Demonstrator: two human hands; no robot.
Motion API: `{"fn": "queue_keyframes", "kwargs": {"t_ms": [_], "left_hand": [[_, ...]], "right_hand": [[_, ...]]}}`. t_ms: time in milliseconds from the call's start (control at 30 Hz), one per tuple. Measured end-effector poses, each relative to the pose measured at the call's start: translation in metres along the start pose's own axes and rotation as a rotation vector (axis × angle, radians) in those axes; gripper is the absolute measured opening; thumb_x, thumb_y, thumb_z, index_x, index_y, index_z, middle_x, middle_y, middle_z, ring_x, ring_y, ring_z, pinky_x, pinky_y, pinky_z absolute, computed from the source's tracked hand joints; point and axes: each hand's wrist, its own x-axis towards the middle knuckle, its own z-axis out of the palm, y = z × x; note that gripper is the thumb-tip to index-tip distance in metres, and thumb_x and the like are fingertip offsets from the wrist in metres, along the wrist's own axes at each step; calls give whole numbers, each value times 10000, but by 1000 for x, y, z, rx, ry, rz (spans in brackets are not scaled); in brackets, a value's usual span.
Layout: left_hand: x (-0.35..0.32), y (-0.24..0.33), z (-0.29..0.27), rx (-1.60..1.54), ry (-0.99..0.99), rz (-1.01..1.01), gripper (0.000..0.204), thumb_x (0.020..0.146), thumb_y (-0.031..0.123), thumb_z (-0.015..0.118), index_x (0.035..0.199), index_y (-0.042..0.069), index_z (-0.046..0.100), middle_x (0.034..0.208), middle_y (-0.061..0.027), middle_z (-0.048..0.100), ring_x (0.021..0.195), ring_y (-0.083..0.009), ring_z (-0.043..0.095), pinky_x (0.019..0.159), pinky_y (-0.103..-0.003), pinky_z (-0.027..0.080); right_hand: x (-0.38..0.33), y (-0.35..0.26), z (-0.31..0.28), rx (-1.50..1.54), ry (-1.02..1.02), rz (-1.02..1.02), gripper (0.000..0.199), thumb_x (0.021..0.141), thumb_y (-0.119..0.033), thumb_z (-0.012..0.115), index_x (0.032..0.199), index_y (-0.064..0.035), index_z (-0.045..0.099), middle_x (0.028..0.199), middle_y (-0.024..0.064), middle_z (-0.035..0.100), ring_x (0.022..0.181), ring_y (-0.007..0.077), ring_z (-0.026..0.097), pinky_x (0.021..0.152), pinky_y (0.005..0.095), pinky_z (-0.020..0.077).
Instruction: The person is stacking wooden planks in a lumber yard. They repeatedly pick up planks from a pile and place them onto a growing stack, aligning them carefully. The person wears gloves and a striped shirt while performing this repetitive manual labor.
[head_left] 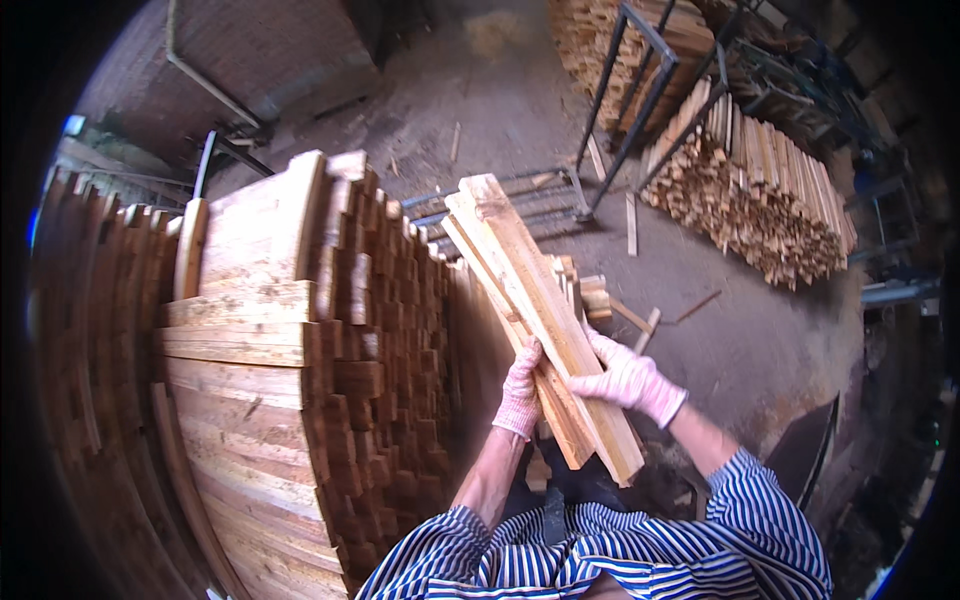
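A small bundle of short wooden boards (545,310) is held in front of my body, slanting from upper left to lower right. My left hand (520,388), in a pale pink knit glove, grips the boards from the left side, its fingers partly hidden beneath them. On the right side my right hand (628,376), gloved the same way, is closed around the bundle with the thumb lying across the top. Close by on the left rises a tall stack of sawn boards (245,390), its cut ends facing the bundle.
A metal rack frame (630,100) stands ahead on the right, beside a large pile of short wooden pieces (760,190). Another wood pile (590,50) lies farther back. Loose slats (632,225) are scattered on the concrete floor (500,110). A brick wall (270,60) stands at the far left.
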Motion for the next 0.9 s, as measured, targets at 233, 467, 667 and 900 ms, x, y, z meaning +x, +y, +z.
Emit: {"fn": "queue_keyframes", "kwargs": {"t_ms": [233, 467, 667, 900], "left_hand": [[-51, 83, 93, 198, -11, 310, 612, 906, 320, 726, 1384, -1, 515, 1275, -172, 648, 1149, -299, 646, 1055, -469, 503], [-175, 173, 139, 176, 28, 740, 441, 943, 320, 675, 1281, 48, 598, 1211, -108, 672, 1104, -246, 654, 1022, -420, 526], [-262, 248, 95, 142, 73, 1027, 503, 977, 378, 623, 1312, 6, 578, 1208, -180, 671, 1111, -320, 649, 1027, -471, 512], [-264, 289, -27, -147, 420, 1217, 459, 1080, 162, 355, 1518, 25, 369, 1492, -148, 503, 1365, -284, 504, 1160, -406, 406]], "right_hand": [[-23, -141, 49, -491, 347, -311, 1005, 797, -234, 831, 1580, -15, 241, 1466, 222, 519, 1322, 303, 559, 1094, 364, 461], [11, -236, 121, -351, -62, -755, 990, 784, -261, 830, 1596, -109, 284, 1533, 176, 460, 1407, 278, 465, 1162, 370, 374], [113, -305, 200, -587, -115, -795, 853, 782, -300, 786, 1543, -176, 421, 1435, 140, 589, 1235, 238, 611, 1039, 336, 494], [231, -348, 320, -1010, -346, -854, 743, 769, -276, 644, 1488, -183, 480, 1255, 210, 669, 1012, 329, 692, 825, 436, 581]]}}
